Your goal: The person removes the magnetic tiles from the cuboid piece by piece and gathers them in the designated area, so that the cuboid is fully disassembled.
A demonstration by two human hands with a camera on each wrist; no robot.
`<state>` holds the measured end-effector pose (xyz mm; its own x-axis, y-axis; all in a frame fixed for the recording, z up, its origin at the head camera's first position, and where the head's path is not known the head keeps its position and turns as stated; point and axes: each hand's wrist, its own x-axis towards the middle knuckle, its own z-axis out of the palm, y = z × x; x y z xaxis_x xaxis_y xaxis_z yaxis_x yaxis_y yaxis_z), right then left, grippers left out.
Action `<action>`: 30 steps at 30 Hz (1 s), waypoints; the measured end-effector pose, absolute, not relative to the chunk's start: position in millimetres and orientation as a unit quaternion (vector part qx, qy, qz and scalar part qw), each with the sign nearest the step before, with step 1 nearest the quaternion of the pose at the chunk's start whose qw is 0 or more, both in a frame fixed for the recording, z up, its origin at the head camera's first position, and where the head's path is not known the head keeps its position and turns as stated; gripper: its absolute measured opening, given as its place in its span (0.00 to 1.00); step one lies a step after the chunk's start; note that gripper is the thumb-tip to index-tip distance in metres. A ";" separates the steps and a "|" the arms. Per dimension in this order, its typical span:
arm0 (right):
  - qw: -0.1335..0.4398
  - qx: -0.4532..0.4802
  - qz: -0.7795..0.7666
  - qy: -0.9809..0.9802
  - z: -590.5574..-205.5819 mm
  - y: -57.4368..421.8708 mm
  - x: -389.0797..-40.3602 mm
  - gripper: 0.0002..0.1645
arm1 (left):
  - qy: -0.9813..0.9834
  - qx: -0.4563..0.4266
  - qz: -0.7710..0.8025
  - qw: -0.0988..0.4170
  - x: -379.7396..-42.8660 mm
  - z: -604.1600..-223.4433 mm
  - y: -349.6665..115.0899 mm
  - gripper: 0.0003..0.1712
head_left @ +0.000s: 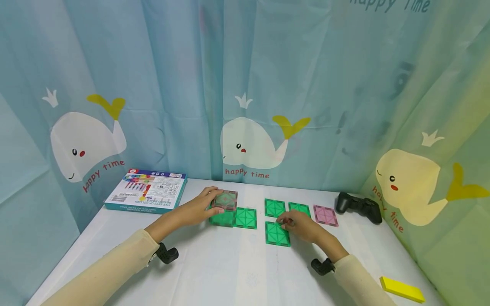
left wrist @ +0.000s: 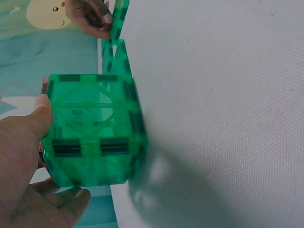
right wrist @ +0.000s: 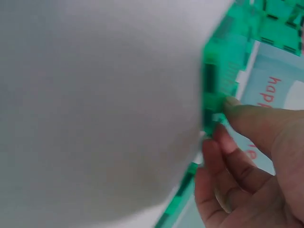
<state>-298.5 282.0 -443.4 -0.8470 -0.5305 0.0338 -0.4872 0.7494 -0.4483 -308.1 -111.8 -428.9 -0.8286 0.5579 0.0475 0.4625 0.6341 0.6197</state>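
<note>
Our right fingers (right wrist: 225, 164) are pinching a green plastic square (head_left: 277, 234), our left fingers (left wrist: 73, 205) a pink-and-green plastic cube (left wrist: 90, 118) — likely light, stiff, best edge-held.

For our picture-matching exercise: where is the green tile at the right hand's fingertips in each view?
Head: green tile, lower half, right of centre.
Left wrist: green tile, top edge, left of centre.
Right wrist: green tile, mostly upper half, right of centre.
Shared landmark: the right hand.
</note>
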 end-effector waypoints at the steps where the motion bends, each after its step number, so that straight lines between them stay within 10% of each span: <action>1: 0.044 -0.272 -0.219 0.936 -442.0 279.9 -299.0 0.12 | 0.901 0.283 0.321 0.075 -308.0 -428.7 -112.0 0.45; 18: 0.113 -0.228 -0.205 0.945 -436.9 199.8 -307.7 0.54 | 0.899 0.282 0.326 0.077 -308.7 -429.1 -111.5 0.45; 30: 0.135 -0.216 -0.202 0.946 -444.2 181.9 -313.9 0.54 | 0.901 0.277 0.326 0.075 -308.0 -428.4 -110.2 0.42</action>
